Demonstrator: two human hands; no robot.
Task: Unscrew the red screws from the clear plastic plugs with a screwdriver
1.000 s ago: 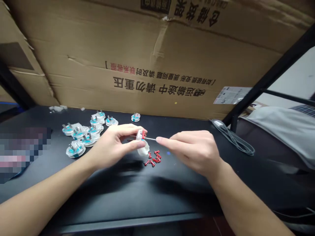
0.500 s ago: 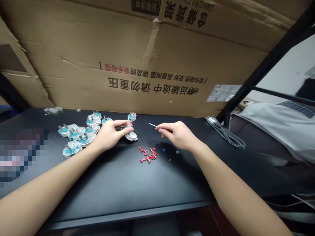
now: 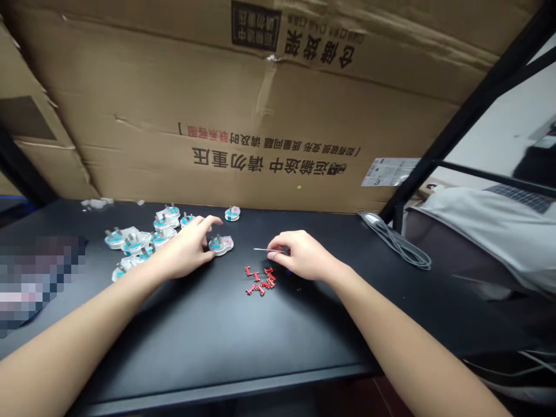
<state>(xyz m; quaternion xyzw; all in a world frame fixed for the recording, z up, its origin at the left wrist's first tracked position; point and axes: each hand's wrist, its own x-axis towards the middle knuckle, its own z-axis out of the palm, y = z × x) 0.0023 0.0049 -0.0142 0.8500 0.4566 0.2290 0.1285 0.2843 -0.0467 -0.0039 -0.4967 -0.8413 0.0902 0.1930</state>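
Note:
My left hand (image 3: 189, 246) has its fingers apart around the left side of a clear plug piece with blue parts and metal pins (image 3: 220, 244), which rests on the black table (image 3: 208, 341). The thumb is close to its edge. Between the fingertips of my right hand (image 3: 299, 253) is a thin metal tool (image 3: 263, 249), its tip pointing left. Several small red parts (image 3: 263, 282) lie in a loose group on the table, below the tool.
Several similar clear plug pieces (image 3: 136, 243) are clustered at the left. Another plug piece (image 3: 232, 214) stands near the cardboard (image 3: 243, 92) at the back. A coiled grey cable (image 3: 397, 240) lies at the right, by a black frame post (image 3: 397, 214). Small clear bits (image 3: 97, 203) are at the back left.
My left hand has opened and let go of the plug piece, which now lies on the table pins up. My right hand, with the tool, has moved down and slightly left.

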